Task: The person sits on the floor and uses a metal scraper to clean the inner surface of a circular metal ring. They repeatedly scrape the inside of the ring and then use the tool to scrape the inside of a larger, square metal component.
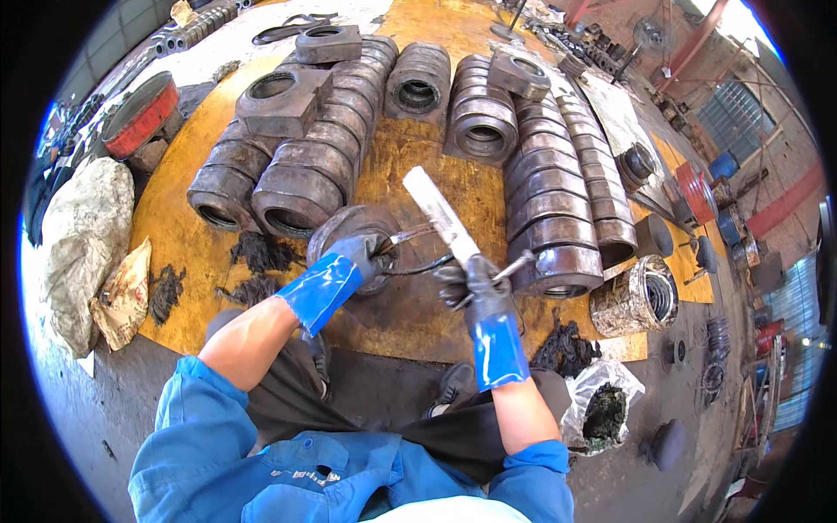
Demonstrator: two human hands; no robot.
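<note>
Gloved left hand [364, 254] grips metal ring [349, 228] (right hand [475, 283] raises pale rod [440, 215]).

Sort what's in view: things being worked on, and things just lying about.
In hand:
left hand on round metal part
right hand holding flat bar
black ring

Lying about:
stacked metal blocks
red drum
sack
plastic bag

A grey metal bar [440, 215] tilts over 1 round steel housing [353, 228] (upright, dark ring inside) near the yellow board's [166, 235] front edge.
</note>
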